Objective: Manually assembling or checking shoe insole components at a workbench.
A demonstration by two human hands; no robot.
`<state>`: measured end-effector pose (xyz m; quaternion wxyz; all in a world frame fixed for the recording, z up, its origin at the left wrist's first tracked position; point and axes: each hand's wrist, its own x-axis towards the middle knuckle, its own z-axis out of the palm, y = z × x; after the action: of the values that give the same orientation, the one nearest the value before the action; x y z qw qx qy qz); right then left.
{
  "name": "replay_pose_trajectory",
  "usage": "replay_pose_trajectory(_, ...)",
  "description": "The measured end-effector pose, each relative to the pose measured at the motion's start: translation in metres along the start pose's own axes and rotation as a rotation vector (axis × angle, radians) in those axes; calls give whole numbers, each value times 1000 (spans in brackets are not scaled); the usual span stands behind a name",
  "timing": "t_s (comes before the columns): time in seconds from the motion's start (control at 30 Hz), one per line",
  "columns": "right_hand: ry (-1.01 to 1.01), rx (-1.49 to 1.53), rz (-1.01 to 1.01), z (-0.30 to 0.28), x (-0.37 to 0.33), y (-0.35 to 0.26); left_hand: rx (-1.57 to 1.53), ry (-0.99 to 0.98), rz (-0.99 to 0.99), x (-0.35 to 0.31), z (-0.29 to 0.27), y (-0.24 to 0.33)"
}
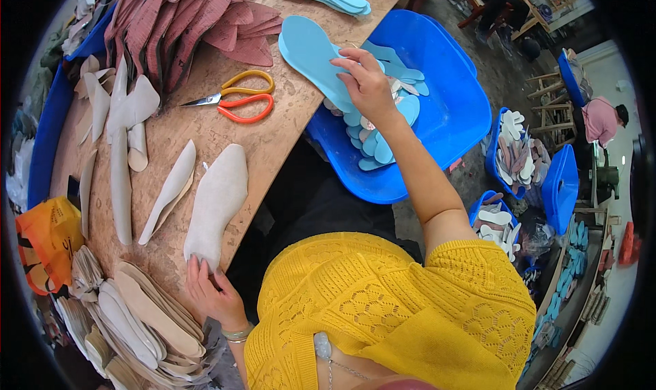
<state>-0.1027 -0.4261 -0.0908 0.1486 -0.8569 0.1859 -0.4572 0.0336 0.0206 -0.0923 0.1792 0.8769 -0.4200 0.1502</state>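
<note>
1 white insole (220,195), centre left, under unclamped left hand (213,296); blue insole (307,54), upper centre, at right hand (367,86), grip unclear.

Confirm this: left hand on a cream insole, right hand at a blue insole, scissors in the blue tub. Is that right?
Not quite: the head view shows the scissors lying on the wooden table, not in the blue tub. The left hand and right hand are as stated.
</note>
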Motion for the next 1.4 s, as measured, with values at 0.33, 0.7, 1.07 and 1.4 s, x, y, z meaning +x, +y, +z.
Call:
replay_pose_trajectory(0.33, 150, -13, 506, -74, -22, 105, 10, 13, 27, -2, 1, -3)
replay_pose_trajectory(0.7, -179, 203, 1440, -42, -133, 182, 29, 26, 12, -2, 0, -3)
replay_pose_trajectory(1.07, 64, -117, 1343, 21, -152, 245, 29, 2, 8, -1, 1, -1)
replay_pose_trajectory(1.4, 599, 760, 1518, 41, -118, 214, 36, 17, 5, -2, -2, 0)
